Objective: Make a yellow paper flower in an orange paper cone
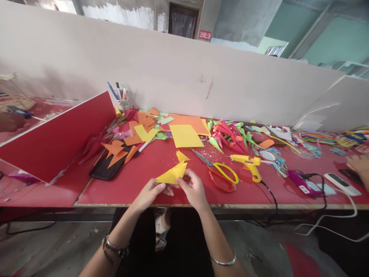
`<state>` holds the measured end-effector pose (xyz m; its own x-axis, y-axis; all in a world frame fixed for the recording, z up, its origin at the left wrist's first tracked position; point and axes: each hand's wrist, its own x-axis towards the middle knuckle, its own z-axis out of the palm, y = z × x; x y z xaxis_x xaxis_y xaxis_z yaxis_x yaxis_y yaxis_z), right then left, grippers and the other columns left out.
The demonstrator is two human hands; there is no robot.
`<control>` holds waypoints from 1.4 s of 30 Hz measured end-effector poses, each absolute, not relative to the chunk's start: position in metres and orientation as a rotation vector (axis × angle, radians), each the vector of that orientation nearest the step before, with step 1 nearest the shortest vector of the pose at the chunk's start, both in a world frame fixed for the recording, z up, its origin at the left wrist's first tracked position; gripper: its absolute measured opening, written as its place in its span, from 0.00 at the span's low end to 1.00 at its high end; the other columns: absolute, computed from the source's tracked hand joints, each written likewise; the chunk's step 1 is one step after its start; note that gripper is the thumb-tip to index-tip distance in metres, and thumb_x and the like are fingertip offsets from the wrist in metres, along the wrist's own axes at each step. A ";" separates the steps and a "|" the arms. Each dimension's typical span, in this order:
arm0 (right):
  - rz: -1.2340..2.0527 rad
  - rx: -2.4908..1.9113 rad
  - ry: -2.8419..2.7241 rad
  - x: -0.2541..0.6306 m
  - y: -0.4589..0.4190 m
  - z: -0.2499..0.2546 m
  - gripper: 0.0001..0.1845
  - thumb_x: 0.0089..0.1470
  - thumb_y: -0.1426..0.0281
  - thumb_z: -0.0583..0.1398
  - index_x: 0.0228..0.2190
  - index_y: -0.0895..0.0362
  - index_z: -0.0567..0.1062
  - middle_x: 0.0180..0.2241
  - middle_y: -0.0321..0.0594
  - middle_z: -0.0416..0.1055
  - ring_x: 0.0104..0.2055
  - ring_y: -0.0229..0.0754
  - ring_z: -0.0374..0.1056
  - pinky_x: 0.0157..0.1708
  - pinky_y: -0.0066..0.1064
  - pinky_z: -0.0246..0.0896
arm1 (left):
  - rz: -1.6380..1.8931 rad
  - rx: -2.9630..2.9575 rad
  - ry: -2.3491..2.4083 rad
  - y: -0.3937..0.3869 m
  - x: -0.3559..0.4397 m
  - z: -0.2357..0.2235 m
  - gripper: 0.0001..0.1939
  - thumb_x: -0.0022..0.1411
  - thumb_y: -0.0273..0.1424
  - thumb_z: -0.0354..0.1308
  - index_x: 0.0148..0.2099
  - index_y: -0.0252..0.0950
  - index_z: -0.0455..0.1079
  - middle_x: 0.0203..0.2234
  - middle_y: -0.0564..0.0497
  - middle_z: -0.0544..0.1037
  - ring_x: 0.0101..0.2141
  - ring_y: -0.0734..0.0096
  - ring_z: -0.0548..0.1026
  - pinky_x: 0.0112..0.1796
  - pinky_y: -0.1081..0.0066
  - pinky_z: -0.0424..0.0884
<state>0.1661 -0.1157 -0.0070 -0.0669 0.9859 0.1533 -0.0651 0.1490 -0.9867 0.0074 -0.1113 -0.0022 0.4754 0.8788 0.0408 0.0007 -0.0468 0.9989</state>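
Note:
Between my two hands is a piece of folded yellow paper, pointed toward the left, held just over the front of the red table. My left hand pinches its lower left end. At its right end, my right hand grips it between thumb and fingers. A small yellow paper scrap lies just beyond. To the right rest scissors with one yellow and one red handle, blades spread apart. Farther back lies a flat yellow sheet.
A yellow glue gun lies right of the scissors, its cable running over the edge. Red and green paper cones are heaped behind. At left are a black phone with orange scraps and a red divider. Another person's hand is far right.

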 end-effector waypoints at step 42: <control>1.219 -1.161 -1.381 0.165 -0.116 -0.014 0.17 0.52 0.58 0.52 0.19 0.55 0.60 0.14 0.30 0.63 0.14 0.34 0.63 0.14 0.23 0.54 | 0.991 1.573 1.312 -0.119 0.038 -0.005 0.18 0.60 0.41 0.44 0.24 0.35 0.55 0.14 0.59 0.61 0.16 0.80 0.59 0.20 0.78 0.55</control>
